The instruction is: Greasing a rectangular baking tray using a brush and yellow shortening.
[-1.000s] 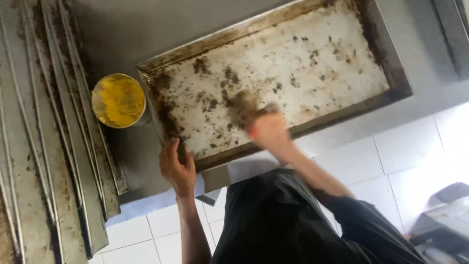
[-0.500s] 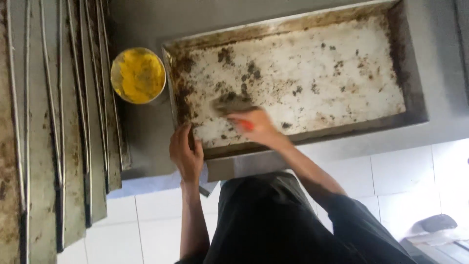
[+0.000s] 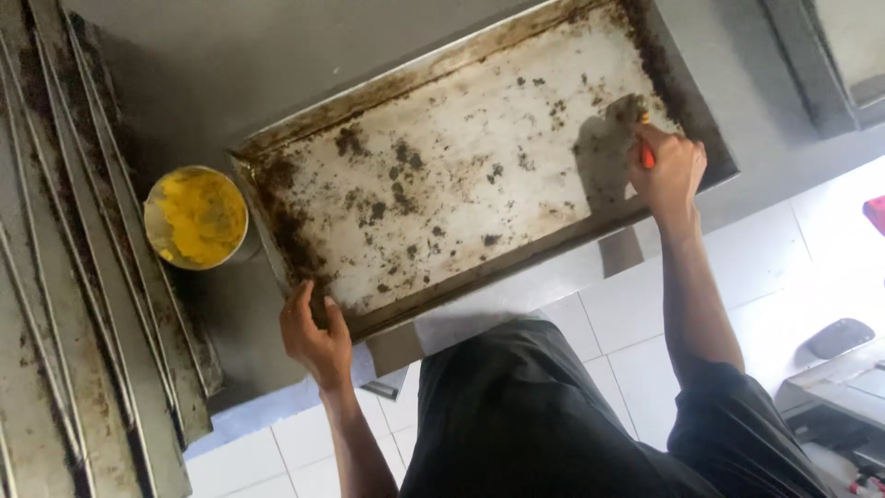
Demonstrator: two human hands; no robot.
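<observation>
Blackened metal fills most of what we see: a large rectangular baking tray [image 3: 479, 175] lies flat on a grey counter [image 3: 230, 65], its shallow raised rim crusted dark brown and its pale floor speckled with burnt, flaky patches, thickest along the near-left corner and the far edge. Our left hand [image 3: 315, 337] rests on the tray's near-left rim, fingers curled over the lip and gripping it, thumb toward us. Our right hand [image 3: 668, 171] is closed in a fist around a small tool with an orange handle [image 3: 648, 157], pressed against the tray floor close to its right rim; only a sliver of orange shows between the fingers, and we cannot tell what shape the working end has, though a dull smeared patch lies on the metal just beside the fist. Left of the tray, just beside its corner, stands a round tin [image 3: 195, 217] holding a bright yellow, grainy paste that coats its inside and fills it nearly to the brim. Further left, a stack of similar trays [image 3: 64, 277] leans on edge, their thin rims overlapping like slats, all stained and rusty-looking. Below the counter edge we see glossy white square tiles [image 3: 590, 332], and our dark clothing [image 3: 535, 415] covers the lower middle of the view.
</observation>
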